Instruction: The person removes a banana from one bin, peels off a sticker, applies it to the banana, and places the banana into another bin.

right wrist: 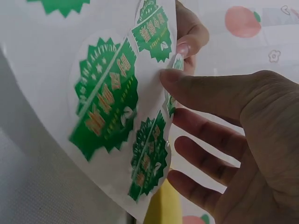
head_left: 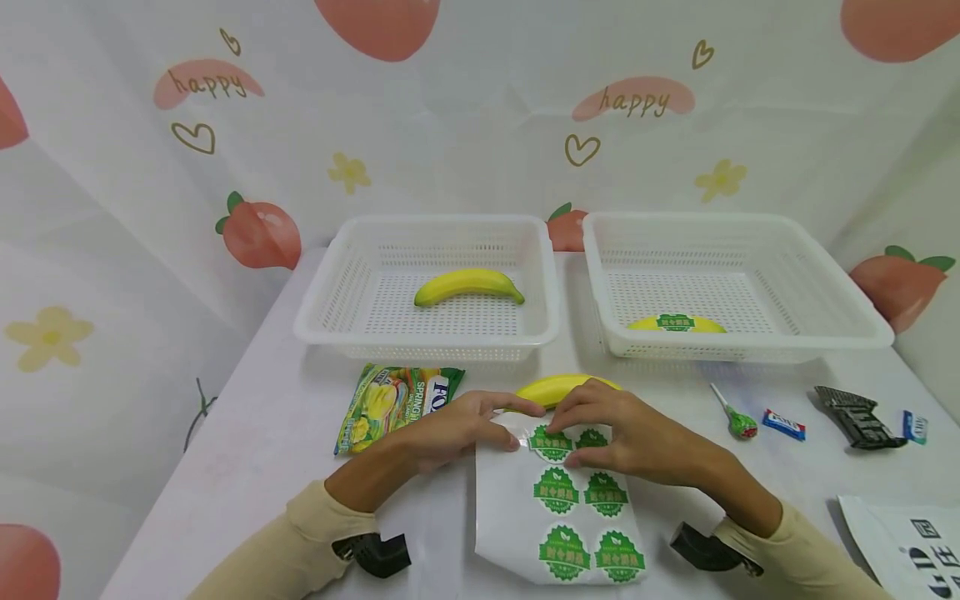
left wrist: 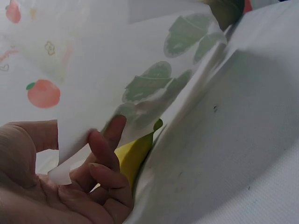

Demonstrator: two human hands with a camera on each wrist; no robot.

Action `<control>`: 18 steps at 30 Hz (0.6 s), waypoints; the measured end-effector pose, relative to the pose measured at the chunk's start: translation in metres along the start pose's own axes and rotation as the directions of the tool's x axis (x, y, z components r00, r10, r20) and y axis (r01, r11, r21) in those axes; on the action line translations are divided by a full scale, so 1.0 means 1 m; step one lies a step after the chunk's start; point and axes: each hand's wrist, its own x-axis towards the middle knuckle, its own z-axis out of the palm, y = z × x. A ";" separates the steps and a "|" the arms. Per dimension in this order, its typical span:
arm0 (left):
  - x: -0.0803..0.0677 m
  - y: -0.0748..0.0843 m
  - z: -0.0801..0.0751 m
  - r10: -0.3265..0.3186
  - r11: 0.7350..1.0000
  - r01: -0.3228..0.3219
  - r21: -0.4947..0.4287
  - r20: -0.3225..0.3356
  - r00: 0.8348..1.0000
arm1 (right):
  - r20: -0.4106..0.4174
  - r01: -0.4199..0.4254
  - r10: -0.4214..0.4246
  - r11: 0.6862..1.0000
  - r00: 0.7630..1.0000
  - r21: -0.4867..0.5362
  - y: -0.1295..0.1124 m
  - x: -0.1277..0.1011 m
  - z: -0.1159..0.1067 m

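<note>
Both hands work a sticker sheet lying on the white surface; left hand pinches the sheet's far left corner, lifting it; right hand pinches a green sticker at the top edge; just behind the fingers lies a banana, near a candy bag, before two white baskets.

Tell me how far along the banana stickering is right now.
Looks done: one stickered banana lies in the right basket. In hand: both hands, left hand and right hand, work the sticker sheet beside a bare banana. Left: that one, likely also the unstickered banana in the left basket.
</note>
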 end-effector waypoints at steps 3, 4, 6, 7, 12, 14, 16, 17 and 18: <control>0.000 0.000 0.000 -0.004 1.000 0.004 -0.022 0.015 1.000 | 0.005 0.008 -0.008 1.000 1.000 -0.003 0.001 0.000 0.001; 0.000 0.000 -0.001 -0.002 1.000 0.002 -0.025 0.016 1.000 | 0.006 0.008 -0.008 1.000 1.000 -0.004 0.001 0.000 0.001; 0.000 0.000 -0.001 0.001 1.000 -0.001 -0.025 0.018 1.000 | 0.008 0.016 -0.016 1.000 1.000 -0.006 0.002 0.000 0.001; 0.000 0.000 -0.001 0.001 1.000 0.000 -0.022 0.018 1.000 | 0.006 0.022 -0.022 1.000 1.000 -0.007 0.002 0.000 0.001; 0.002 -0.001 -0.001 0.011 0.985 -0.005 0.173 -0.037 0.999 | -0.016 0.081 -0.081 0.997 0.997 0.003 0.003 0.000 -0.001; 0.002 -0.002 -0.001 0.028 0.954 -0.010 0.300 -0.056 0.998 | -0.029 0.098 -0.098 0.995 0.995 0.017 0.004 0.000 -0.002; 0.003 -0.004 0.001 0.052 0.912 -0.020 0.411 -0.067 0.996 | -0.043 0.106 -0.105 0.994 0.994 0.028 0.005 -0.001 -0.003; 0.003 -0.005 0.002 0.064 0.893 -0.027 0.449 -0.066 0.996 | -0.053 0.108 -0.106 0.994 0.993 0.034 0.005 -0.001 -0.004; 0.003 -0.005 0.003 0.074 0.876 -0.034 0.480 -0.066 0.995 | -0.062 0.107 -0.104 0.994 0.993 0.035 0.006 -0.001 -0.005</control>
